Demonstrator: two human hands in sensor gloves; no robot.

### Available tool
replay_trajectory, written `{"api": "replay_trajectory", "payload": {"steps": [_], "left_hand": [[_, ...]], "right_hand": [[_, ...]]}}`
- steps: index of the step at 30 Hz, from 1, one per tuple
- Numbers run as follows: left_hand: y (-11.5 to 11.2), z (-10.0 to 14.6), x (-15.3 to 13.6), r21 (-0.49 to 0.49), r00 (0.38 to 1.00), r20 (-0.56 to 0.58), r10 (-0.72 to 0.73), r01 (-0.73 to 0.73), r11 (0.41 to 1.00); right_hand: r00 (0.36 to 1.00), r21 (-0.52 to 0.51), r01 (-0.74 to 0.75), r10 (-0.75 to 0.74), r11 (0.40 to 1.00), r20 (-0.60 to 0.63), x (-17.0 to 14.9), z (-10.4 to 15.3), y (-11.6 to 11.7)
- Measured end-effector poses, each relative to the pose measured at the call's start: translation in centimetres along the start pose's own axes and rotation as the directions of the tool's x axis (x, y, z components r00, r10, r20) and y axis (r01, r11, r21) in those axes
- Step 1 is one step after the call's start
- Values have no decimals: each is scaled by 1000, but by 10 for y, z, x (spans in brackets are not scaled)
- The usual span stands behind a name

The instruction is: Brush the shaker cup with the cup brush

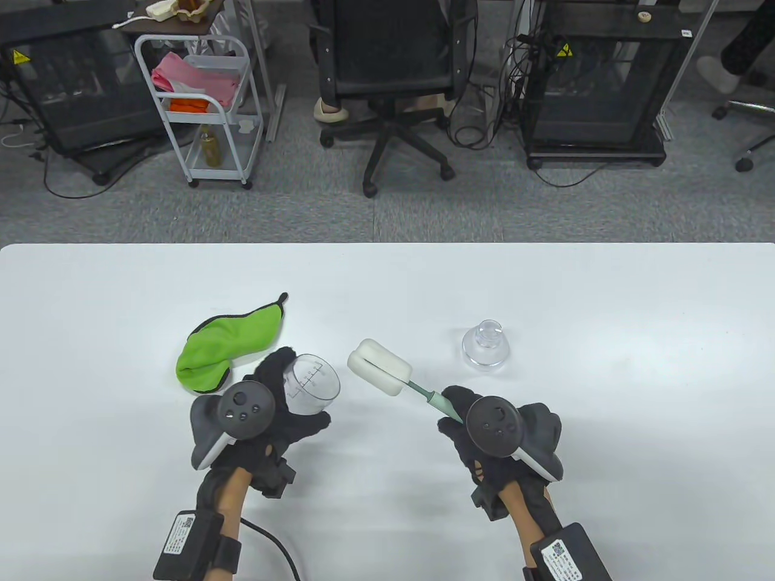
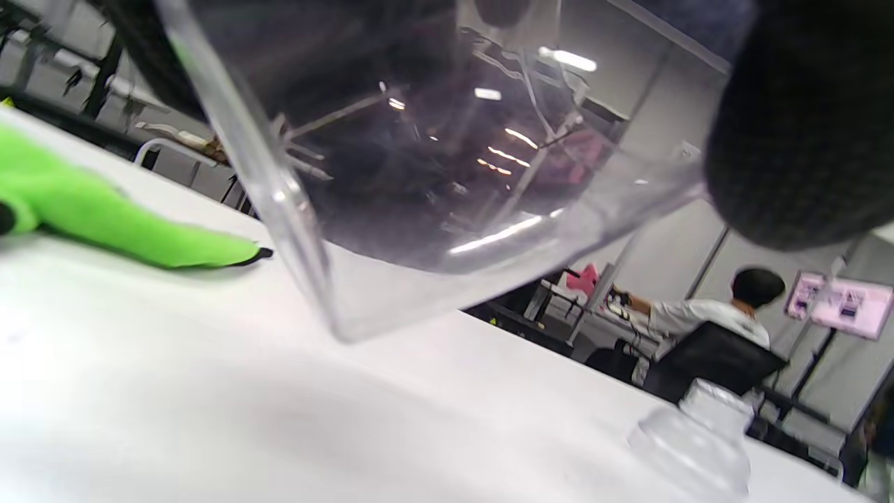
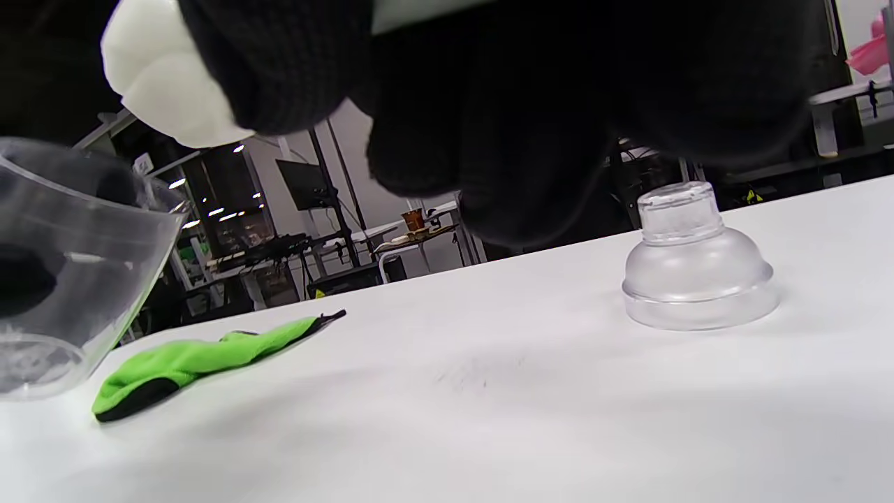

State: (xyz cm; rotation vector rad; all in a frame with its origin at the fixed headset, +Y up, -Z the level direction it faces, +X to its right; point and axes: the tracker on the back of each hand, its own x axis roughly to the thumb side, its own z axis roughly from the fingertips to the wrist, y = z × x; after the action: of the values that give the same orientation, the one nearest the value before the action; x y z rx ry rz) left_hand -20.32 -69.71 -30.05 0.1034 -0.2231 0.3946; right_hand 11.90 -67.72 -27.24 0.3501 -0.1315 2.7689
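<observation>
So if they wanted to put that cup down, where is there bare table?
Bare white table runs right of the clear domed lid, and along the far edge beyond the green cloth. It is crowded mid-table: the left hand holds the clear shaker cup close to the white sponge cup brush in the right hand.

shaker cup (image 1: 312, 384) in left hand (image 1: 266, 405), cup brush (image 1: 387, 369) in right hand (image 1: 484, 433)

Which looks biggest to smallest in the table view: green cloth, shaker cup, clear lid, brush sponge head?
1. Green cloth
2. Shaker cup and brush sponge head: too alike to rank; the cup is partly hidden by the left hand.
3. Clear lid, slightly smaller.
</observation>
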Motion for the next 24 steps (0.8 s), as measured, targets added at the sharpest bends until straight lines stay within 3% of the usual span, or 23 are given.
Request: {"api": "replay_trajectory", "payload": {"steps": [9,12,15,21,24], "left_hand": [[-15,10,63,1,950,178,-258,262,965],[-23,11,74,-39,935,259,-242,260,965],[-26,13,82,-1,907,289,-305,319,948],[-27,16,84,-29,892,318,-320,346,938],[-26,18,86,-23,881,325,-344,371,928]], "right_hand": [[937,0,-320,317,947,143,38,8,-2],[917,27,-360,349,932,195,48,8,6],[912,39,-354,335,935,238,55,9,10],[919,-20,-336,332,942,212,54,3,15],[940,111,-322,304,940,156,49,-5,19]]}}
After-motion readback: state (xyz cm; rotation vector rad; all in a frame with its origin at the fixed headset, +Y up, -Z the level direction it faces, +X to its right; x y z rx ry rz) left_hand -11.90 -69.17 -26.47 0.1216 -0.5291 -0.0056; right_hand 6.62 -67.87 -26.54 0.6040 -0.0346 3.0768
